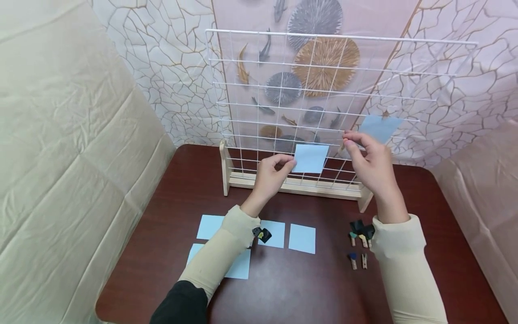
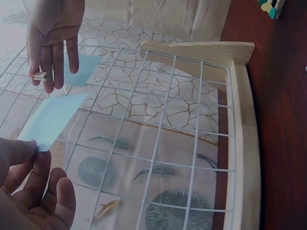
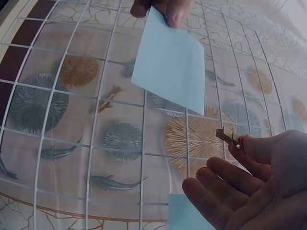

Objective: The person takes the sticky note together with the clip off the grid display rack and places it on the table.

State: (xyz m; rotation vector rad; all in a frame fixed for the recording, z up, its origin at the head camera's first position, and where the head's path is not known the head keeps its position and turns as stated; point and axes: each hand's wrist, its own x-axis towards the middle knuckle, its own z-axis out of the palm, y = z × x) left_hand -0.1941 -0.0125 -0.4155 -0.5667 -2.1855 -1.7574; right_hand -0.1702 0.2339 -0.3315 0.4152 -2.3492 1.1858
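Note:
In the head view my left hand [image 1: 272,176] pinches a light blue paper sheet [image 1: 310,158] by its left edge, holding it up before the white wire grid [image 1: 259,109]. The right wrist view shows this paper [image 3: 170,62] hanging from the left fingertips. Just right of it, my right hand [image 1: 374,164] pinches a small wooden clothespin [image 3: 227,136] between thumb and forefinger, its other fingers extended. A second blue paper [image 1: 380,128] hangs on the grid behind the right hand, fixed at its top by a clip [image 1: 386,114].
The grid stands in a wooden base [image 1: 295,186] on a dark red-brown table [image 1: 307,292]. Several blue papers [image 1: 302,238] lie at front left, partly under the left forearm. Several small clothespins [image 1: 353,261] lie beside the right forearm. Patterned cloth [image 1: 174,58] hangs behind.

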